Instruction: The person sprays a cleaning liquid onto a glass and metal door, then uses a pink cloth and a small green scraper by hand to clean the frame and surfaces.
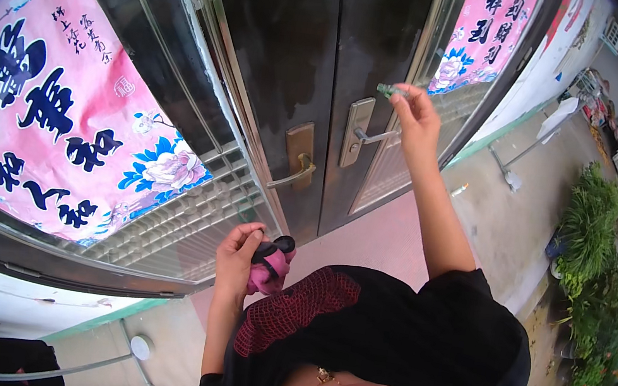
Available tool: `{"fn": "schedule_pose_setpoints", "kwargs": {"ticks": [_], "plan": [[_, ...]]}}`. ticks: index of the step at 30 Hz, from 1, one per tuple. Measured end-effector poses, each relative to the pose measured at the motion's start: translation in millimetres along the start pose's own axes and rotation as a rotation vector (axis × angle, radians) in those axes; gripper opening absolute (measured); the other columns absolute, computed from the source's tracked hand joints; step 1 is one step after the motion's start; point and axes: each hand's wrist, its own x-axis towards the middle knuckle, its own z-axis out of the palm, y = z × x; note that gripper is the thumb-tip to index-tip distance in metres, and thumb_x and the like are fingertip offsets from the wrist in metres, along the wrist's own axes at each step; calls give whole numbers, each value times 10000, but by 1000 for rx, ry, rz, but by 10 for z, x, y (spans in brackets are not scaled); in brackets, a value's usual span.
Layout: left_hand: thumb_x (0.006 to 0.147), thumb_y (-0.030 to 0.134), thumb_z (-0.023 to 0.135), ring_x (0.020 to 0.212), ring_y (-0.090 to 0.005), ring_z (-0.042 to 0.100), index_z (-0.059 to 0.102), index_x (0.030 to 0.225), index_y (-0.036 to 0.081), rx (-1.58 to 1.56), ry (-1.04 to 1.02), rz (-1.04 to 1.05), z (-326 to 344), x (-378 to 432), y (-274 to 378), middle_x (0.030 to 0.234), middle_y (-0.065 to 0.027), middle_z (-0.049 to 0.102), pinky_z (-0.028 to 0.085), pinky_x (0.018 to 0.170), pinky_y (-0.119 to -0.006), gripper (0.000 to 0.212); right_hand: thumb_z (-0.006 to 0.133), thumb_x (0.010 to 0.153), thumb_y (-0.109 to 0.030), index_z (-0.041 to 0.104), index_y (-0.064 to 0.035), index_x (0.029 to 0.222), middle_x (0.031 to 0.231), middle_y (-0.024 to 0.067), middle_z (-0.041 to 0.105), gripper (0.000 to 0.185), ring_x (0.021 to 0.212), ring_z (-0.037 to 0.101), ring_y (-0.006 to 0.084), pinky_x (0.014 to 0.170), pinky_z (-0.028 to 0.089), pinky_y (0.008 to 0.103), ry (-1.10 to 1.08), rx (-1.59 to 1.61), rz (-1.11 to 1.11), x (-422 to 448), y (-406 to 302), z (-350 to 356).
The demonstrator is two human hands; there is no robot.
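My left hand (236, 245) grips a pink and black bundle (269, 273) low in front of my body, its thumb and fingers pinched at the bundle's black edge. What exactly the bundle is cannot be made out. Raised before the dark double door (283, 31), my right hand (417, 116) pinches a small clear and green object (391, 91), too small to name. Below it, a silver lever handle (372, 137) projects from a lock plate (358, 123). The other door leaf carries a worn lever handle (293, 176) on a brownish plate, farther left.
Pink printed posters (78, 121) with large writing cover the glass beside the doors. A metal stand with a round foot (141, 348) is at lower left; another metal stand (514, 167) is at right. Green potted plants (591, 230) line the far right. Pinkish paving (361, 241) meets the threshold.
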Motion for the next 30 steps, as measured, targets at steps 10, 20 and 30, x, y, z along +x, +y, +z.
{"fn": "schedule_pose_setpoints", "kwargs": {"ticks": [10, 20, 30], "plan": [[1032, 118, 624, 845, -95, 646, 695, 1155, 32, 23, -59, 12, 256, -114, 60, 935, -39, 701, 522, 777, -242, 166, 786, 857, -96, 714, -77, 1025, 908, 67, 655, 184, 822, 607, 245, 738, 507, 354, 202, -608, -755, 1044, -492, 163], [1041, 122, 609, 865, -93, 641, 694, 1155, 33, 26, -53, 19, 451, -114, 9, 942, -35, 693, 515, 791, -249, 168, 801, 832, -108, 731, -106, 1033, 907, 54, 636, 213, 854, 598, 282, 739, 509, 385, 186, -716, -970, 1169, -253, 88], [1033, 131, 628, 824, -85, 632, 700, 1159, 34, 20, -27, 3, 526, -98, 47, 919, -24, 682, 512, 760, -232, 174, 791, 853, -99, 751, -103, 1068, 908, 60, 650, 218, 846, 597, 265, 733, 501, 377, 138, -744, -966, 1072, -162, 15]]}}
